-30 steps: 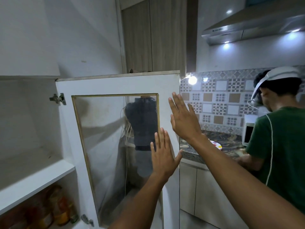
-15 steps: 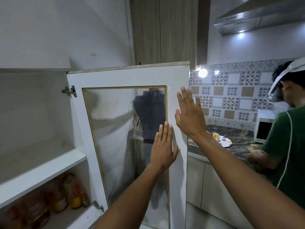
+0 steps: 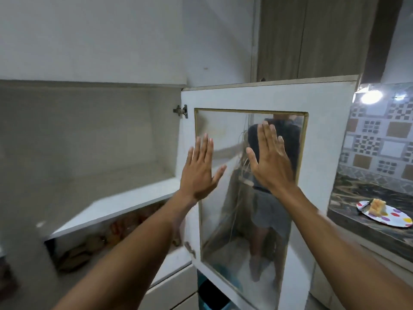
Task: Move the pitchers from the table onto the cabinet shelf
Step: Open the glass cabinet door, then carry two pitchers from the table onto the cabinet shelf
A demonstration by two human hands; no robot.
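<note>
No pitcher is in view. The white wall cabinet stands open, and its bare upper shelf (image 3: 116, 204) runs across the left half of the view. Its glass-panelled door (image 3: 324, 153) is swung out to the right. My left hand (image 3: 200, 171) is raised flat with fingers spread, in front of the door's hinge edge. My right hand (image 3: 270, 159) is raised the same way in front of the glass pane. Both hands hold nothing.
Blurred jars and packets (image 3: 93, 245) fill the compartment under the shelf. A dark stone counter (image 3: 368, 229) at right carries a spotted plate (image 3: 388, 217) with a piece of food. A blue bin (image 3: 214, 294) sits low under the door. A lamp (image 3: 371, 96) glares by the tiled wall.
The view has swung left, so the person in green at the right has left the frame. Both hands have shifted left across the door and more of the shelf shows.
</note>
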